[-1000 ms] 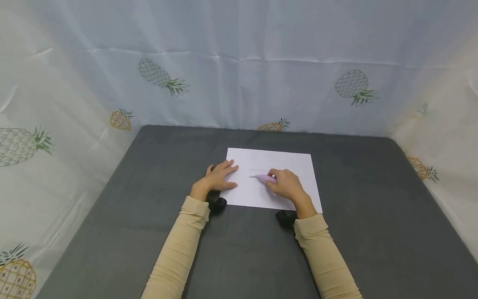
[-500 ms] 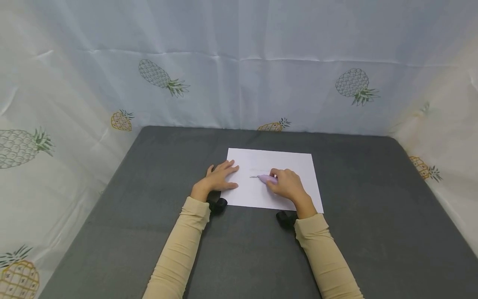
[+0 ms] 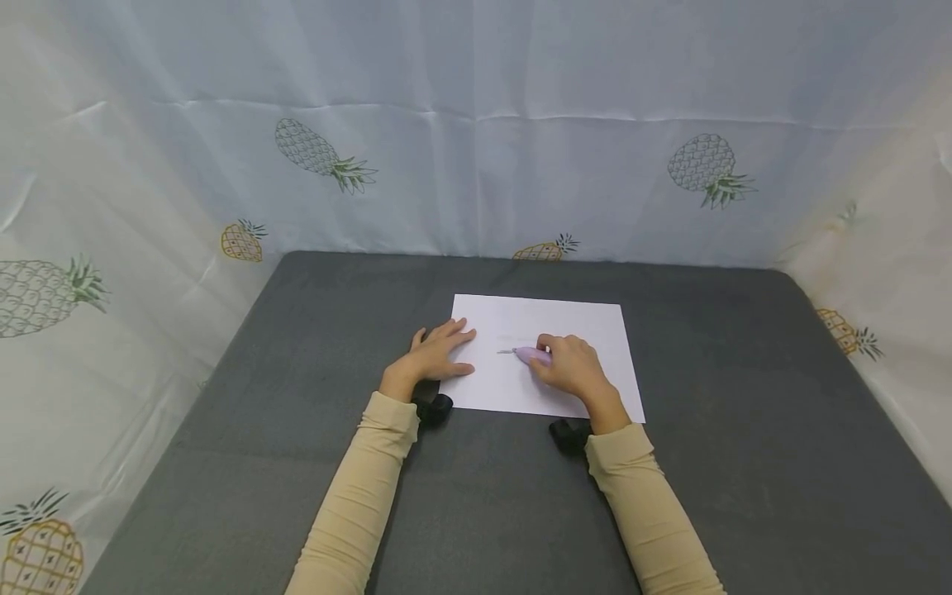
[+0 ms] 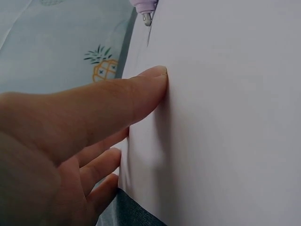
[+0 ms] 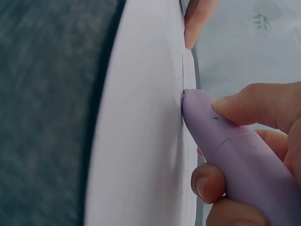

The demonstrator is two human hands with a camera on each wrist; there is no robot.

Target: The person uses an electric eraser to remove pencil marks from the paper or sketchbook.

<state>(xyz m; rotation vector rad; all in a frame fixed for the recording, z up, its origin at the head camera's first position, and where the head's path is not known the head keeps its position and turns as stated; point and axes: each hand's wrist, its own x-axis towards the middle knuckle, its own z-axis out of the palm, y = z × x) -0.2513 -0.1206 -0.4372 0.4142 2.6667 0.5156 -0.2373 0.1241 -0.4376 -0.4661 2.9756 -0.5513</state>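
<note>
A white sheet of paper (image 3: 506, 388) lies on the dark grey table. My left hand (image 3: 435, 354) rests on its left edge with fingers spread, the thumb pressing the sheet in the left wrist view. In my right hand (image 3: 576, 365) is a chunky lavender electric eraser (image 5: 235, 150), gripped between thumb and curled fingers. Its narrow tip (image 4: 147, 20) points left, right at the paper. A short dark line (image 3: 505, 352) runs left from that tip, and fainter marks show just above it. Dark specks dot the paper beside the tool in the right wrist view.
The grey table (image 3: 297, 487) extends on all sides of the sheet. White curtains (image 3: 476, 165) with pineapple prints hang behind and at both sides. Black camera mounts (image 3: 571, 436) sit under both wrists, below the tan sleeves (image 3: 349, 504).
Both hands stay nearly in place, and the right one still holds the electric eraser. The dark line by the tip looks a little fainter than half a second ago.
</note>
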